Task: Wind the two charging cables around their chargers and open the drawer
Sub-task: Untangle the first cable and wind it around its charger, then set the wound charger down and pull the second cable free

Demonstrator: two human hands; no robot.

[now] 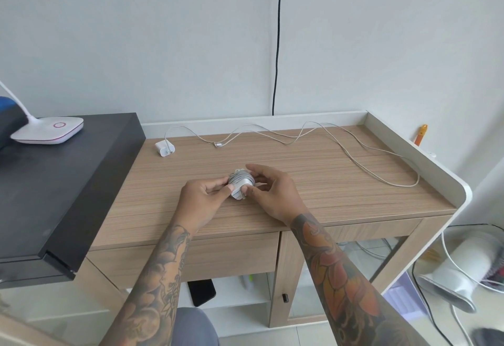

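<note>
Sitting centre frame: wood-grain desk (313, 182) with white raised rim, drawer (191, 258) below the top showing shut. Lying loose across the back of the desk: second cable (351, 152), unwound, running to the second charger (164, 149) at back left. Holding the first charger (240, 182) just above mid-desk, cable coiled around it: left hand (201, 198) pinching its left side, right hand (272, 193) curling fingers around its right side. Showing no readable brand or writing anywhere.
</note>
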